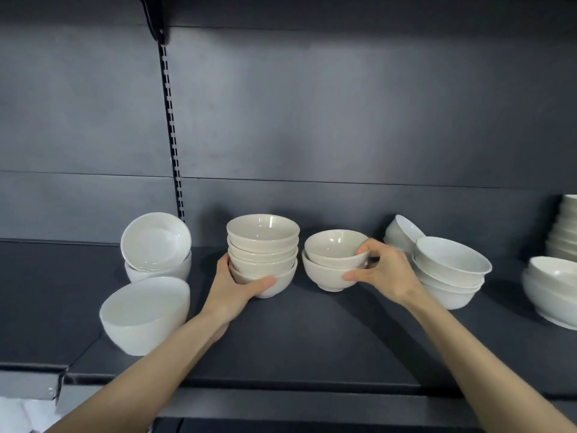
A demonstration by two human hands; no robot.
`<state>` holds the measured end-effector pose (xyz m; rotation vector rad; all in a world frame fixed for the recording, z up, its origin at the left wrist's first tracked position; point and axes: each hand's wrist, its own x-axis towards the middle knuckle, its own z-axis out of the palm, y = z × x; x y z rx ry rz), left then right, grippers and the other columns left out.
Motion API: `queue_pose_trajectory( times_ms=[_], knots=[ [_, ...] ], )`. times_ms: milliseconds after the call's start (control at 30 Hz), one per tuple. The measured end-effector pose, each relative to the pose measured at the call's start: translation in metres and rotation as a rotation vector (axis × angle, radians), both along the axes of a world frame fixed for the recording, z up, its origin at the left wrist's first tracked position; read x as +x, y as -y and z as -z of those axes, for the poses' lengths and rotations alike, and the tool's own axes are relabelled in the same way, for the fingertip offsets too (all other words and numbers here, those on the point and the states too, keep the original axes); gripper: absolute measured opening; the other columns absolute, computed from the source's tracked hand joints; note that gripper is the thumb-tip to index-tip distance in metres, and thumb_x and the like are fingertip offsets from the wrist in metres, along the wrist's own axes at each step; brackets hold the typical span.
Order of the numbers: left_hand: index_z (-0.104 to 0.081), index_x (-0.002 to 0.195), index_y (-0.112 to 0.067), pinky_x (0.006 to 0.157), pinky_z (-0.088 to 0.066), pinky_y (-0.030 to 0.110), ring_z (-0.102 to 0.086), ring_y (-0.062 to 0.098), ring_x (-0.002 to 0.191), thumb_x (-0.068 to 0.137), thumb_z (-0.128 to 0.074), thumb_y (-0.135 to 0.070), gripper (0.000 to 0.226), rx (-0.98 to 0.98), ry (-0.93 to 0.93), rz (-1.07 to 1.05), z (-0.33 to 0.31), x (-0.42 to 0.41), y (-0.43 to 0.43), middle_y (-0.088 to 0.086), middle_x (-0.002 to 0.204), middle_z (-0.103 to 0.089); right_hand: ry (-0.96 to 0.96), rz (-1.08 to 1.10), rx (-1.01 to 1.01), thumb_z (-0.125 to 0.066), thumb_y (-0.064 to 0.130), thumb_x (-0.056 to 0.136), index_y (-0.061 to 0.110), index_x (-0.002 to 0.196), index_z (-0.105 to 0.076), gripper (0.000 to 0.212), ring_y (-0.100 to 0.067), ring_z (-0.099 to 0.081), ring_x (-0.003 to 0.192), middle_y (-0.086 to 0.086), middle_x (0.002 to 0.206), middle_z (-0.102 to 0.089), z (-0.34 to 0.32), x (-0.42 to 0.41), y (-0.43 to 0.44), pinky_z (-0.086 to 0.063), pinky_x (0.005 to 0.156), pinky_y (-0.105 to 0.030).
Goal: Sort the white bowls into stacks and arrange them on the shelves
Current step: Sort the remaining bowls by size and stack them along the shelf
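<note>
Dark grey shelving fills the view: a matt shelf (312, 345) runs across the lower half, backed by a grey panel (312, 120) with a slotted upright (171, 126) at about eleven o'clock. Near the middle of the shelf stands a four-bowl stack (262, 242) of small white bowls, nested and upright. The left hand (232, 287) grips its bottom bowl from seven o'clock, thumb curled across the front of the bowl and fingers wrapped behind. Just beside it, at three o'clock from that stack, sits a two-bowl stack (331, 260), not quite touching it. The right hand (387, 270) clasps this pair from its right, thumb pressed on the lower bowl's side and a fingertip hooked over the upper bowl's rim. At nine o'clock from the four-bowl stack a tilted bowl (156, 242) rests in another bowl, its mouth facing the camera, and nearer the shelf's front edge, at eight o'clock, a larger bowl (145, 314) lies tipped on its side. Past the right hand, at three o'clock, a leaning stack (449, 270) of wider bowls slants to the right, with one more bowl (401, 232) propped behind it. More bowls (549, 285) crowd the right edge of the frame.
</note>
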<state>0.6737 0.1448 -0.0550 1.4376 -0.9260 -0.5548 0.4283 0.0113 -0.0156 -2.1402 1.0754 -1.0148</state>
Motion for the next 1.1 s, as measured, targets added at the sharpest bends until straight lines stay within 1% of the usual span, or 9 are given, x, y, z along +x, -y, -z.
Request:
queue_pose_trajectory(
  times_ms=[100,233,400,600,667,733,800,900,1100],
  knots=[
    [-0.031,0.142,-0.014,0.093,-0.044,0.027,-0.054,0.012,0.113,0.058,-0.091,-0.031,0.105,0.061,-0.030,-0.005,-0.001,-0.007,0.005,-0.004,0.130,-0.054,-0.002,-0.029,0.002,-0.091,0.022,0.056,0.028,0.069,-0.057,0.037,-0.029,-0.058,0.071,-0.008,0.079,-0.064,0.001,-0.014,-0.010,-0.052,0.075,-0.043],
    [-0.033,0.138,-0.009,0.096,-0.046,0.032,-0.055,0.016,0.112,0.057,-0.088,-0.044,0.104,0.124,-0.045,-0.060,-0.001,-0.024,0.006,-0.002,0.128,-0.054,0.022,-0.075,0.008,-0.091,0.021,0.055,0.027,0.070,-0.059,0.036,-0.037,-0.062,0.078,-0.010,0.080,-0.065,0.006,-0.029,-0.021,-0.053,0.073,-0.043],
    [-0.044,0.110,-0.009,0.085,-0.048,0.031,-0.057,0.021,0.105,0.064,-0.085,-0.033,0.067,0.186,0.019,-0.190,0.011,-0.052,-0.005,0.007,0.119,-0.053,0.023,-0.131,0.025,-0.088,0.019,0.061,0.024,0.077,-0.060,0.033,-0.033,-0.063,0.084,-0.009,0.088,-0.066,0.008,-0.034,-0.023,-0.053,0.079,-0.041],
    [-0.049,0.123,-0.010,0.086,-0.045,0.023,-0.059,0.016,0.104,0.068,-0.086,-0.021,0.067,0.228,0.100,-0.008,0.009,-0.080,-0.002,0.006,0.118,-0.058,0.027,-0.251,0.076,-0.084,0.030,0.066,0.028,0.081,-0.060,0.028,-0.025,-0.055,0.106,0.000,0.107,-0.062,0.012,-0.039,-0.015,-0.047,0.093,-0.040],
    [-0.049,0.127,-0.010,0.089,-0.046,0.023,-0.058,0.015,0.108,0.067,-0.088,-0.019,0.073,0.226,0.107,0.070,0.008,-0.083,0.004,0.004,0.122,-0.057,0.070,-0.275,0.120,-0.083,0.041,0.062,0.036,0.085,-0.064,0.030,-0.017,-0.040,0.130,0.003,0.126,-0.051,0.013,-0.040,-0.010,-0.039,0.106,-0.039],
    [-0.043,0.135,-0.010,0.094,-0.046,0.024,-0.054,0.016,0.116,0.066,-0.088,-0.015,0.082,0.218,0.108,0.158,0.005,-0.089,0.011,0.004,0.129,-0.053,0.106,-0.303,0.143,-0.083,0.038,0.067,0.040,0.095,-0.065,0.033,-0.010,-0.029,0.139,0.005,0.137,-0.040,0.011,-0.040,-0.008,-0.032,0.113,-0.038],
    [-0.043,0.134,-0.014,0.090,-0.048,0.019,-0.054,0.013,0.117,0.067,-0.086,-0.009,0.079,0.171,0.107,0.240,0.001,-0.095,0.018,0.001,0.130,-0.053,0.143,-0.329,0.141,-0.082,0.024,0.072,0.031,0.099,-0.068,0.031,-0.008,-0.040,0.130,0.011,0.137,-0.045,0.010,-0.039,-0.005,-0.037,0.109,-0.033],
    [-0.049,0.127,-0.018,0.080,-0.052,0.014,-0.059,0.009,0.113,0.068,-0.085,-0.008,0.070,0.097,0.107,0.285,-0.001,-0.101,0.027,-0.004,0.125,-0.060,0.226,-0.320,0.090,-0.084,0.015,0.069,0.015,0.081,-0.071,0.017,-0.016,-0.059,0.106,0.010,0.114,-0.064,0.013,-0.036,-0.001,-0.047,0.094,-0.033],
    [-0.054,0.116,-0.027,0.082,-0.053,0.015,-0.063,0.006,0.106,0.069,-0.085,-0.009,0.060,0.034,0.097,0.242,0.002,-0.101,0.031,-0.012,0.115,-0.064,0.354,-0.348,0.127,-0.081,0.010,0.071,0.008,0.071,-0.069,0.012,-0.012,-0.059,0.084,-0.004,0.089,-0.067,0.018,-0.032,0.002,-0.046,0.079,-0.026]
  ],
)
